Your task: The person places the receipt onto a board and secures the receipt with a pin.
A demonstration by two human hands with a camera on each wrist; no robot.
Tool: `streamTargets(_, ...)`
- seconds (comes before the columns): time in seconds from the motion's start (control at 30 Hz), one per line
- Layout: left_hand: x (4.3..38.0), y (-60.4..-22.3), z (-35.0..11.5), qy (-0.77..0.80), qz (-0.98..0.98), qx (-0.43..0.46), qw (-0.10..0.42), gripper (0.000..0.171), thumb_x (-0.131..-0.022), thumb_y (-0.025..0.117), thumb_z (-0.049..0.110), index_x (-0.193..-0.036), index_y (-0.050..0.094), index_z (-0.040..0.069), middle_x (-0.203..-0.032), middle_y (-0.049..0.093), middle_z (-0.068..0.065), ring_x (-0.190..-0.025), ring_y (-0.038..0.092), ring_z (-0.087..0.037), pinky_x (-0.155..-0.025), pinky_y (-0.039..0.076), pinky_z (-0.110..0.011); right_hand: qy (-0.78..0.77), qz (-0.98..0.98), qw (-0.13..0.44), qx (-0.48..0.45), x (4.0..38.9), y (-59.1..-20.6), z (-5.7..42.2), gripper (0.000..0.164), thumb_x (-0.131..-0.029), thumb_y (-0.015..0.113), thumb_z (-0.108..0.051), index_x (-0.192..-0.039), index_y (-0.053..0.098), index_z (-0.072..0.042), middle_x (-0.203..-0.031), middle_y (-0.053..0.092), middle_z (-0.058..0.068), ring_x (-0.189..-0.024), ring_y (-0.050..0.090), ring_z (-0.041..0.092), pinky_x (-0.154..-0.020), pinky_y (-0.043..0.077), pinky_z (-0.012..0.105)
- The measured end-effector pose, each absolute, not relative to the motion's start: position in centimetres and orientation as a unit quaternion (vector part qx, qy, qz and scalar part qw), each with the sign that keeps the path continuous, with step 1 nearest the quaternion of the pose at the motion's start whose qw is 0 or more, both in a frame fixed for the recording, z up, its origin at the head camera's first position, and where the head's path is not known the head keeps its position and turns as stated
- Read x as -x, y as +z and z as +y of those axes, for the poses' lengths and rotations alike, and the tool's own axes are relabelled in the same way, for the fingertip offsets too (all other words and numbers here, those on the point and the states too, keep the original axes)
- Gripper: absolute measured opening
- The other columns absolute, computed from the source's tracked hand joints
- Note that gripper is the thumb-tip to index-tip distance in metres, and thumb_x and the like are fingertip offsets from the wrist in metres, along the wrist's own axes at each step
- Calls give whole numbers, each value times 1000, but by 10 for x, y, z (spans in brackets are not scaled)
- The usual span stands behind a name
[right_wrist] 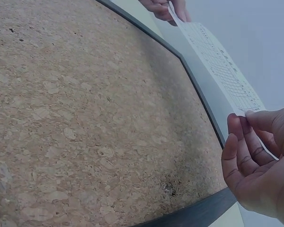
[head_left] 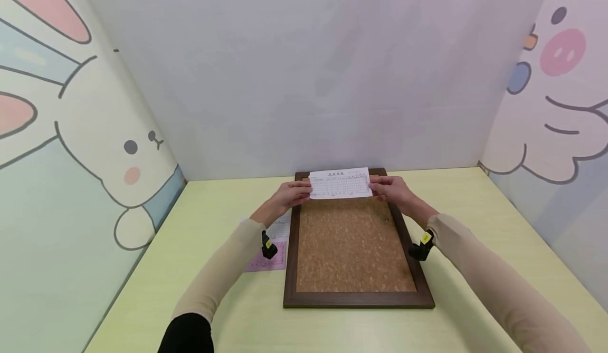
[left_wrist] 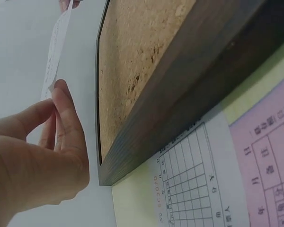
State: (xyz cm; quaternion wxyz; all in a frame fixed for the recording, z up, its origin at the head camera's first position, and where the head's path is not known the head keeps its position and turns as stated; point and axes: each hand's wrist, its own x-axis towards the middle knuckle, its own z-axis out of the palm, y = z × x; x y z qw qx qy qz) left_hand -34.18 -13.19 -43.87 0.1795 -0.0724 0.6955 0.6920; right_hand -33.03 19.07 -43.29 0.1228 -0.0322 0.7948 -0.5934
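A white printed form with a ruled table (head_left: 341,183) is held up over the far end of a cork board (head_left: 353,247) in a dark brown wooden frame. My left hand (head_left: 293,196) pinches its left edge between thumb and fingers. At the other edge, my right hand (head_left: 394,190) pinches the paper the same way. In the right wrist view the form (right_wrist: 222,66) stretches between both hands, lifted off the cork. Seen in the left wrist view, the paper (left_wrist: 57,47) is nearly edge-on, so its print is hard to read there.
Left of the board lie a white form (left_wrist: 187,175) and a pink form (head_left: 268,258), partly hidden by my left arm in the head view. The pale yellow table (head_left: 190,226) meets a grey wall (head_left: 304,78) behind. Side walls carry cartoon animals.
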Motion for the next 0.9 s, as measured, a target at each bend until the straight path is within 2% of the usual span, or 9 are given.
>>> streamTargets(0.1, 344, -440, -130, 690, 698, 76, 175, 35, -98, 68, 9, -133, 66, 2, -107, 69, -4, -83, 69, -8, -103, 55, -34, -588, 800, 119, 26, 334, -437, 191, 44, -105, 60, -22, -139, 57, 7, -115, 70, 11, -101, 66, 25, -96, 57, 38)
streamTargets(0.17, 346, -442, -129, 689, 699, 79, 173, 34, -98, 68, 9, -132, 67, 2, -106, 69, -4, -82, 69, -8, -100, 57, -32, -590, 799, 116, 23, 336, -439, 191, 44, -104, 60, -22, -138, 57, 7, -118, 69, 14, -102, 66, 27, -95, 57, 38)
streamTargets(0.33, 350, -447, -128, 691, 698, 85, 170, 33, -98, 69, 9, -129, 68, 2, -102, 70, -3, -80, 68, -8, -93, 59, -29, -604, 789, 108, 14, 341, -444, 190, 43, -104, 61, -18, -136, 57, 10, -111, 68, 9, -91, 68, 17, -89, 60, 34)
streamTargets(0.5, 353, -451, -128, 691, 698, 95, 162, 31, -97, 70, 10, -127, 69, 2, -104, 71, -4, -79, 68, -8, -83, 61, -24, -619, 778, 103, 2, 346, -451, 186, 44, -103, 62, -17, -137, 57, 10, -114, 68, 10, -81, 66, 7, -84, 61, 30)
streamTargets(0.6, 355, -453, -129, 689, 700, 103, 157, 30, -97, 70, 10, -126, 70, 2, -108, 71, -6, -79, 68, -9, -79, 61, -22, -630, 770, 101, 1, 349, -454, 182, 44, -103, 62, -14, -138, 56, 10, -108, 69, 4, -77, 65, 4, -81, 61, 27)
streamTargets(0.73, 356, -455, -128, 689, 700, 106, 152, 30, -97, 69, 9, -127, 69, 2, -113, 71, -9, -81, 68, -9, -80, 61, -22, -640, 763, 95, -1, 349, -455, 179, 43, -102, 62, -11, -138, 55, 11, -97, 68, -4, -75, 66, 4, -78, 61, 25)
streamTargets(0.9, 358, -457, -125, 691, 699, 103, 153, 31, -97, 70, 8, -127, 68, 0, -108, 71, -7, -78, 68, -8, -78, 61, -21, -626, 773, 101, -24, 350, -458, 178, 44, -103, 62, -16, -138, 55, 10, -106, 67, 6, -78, 66, 7, -75, 60, 21)
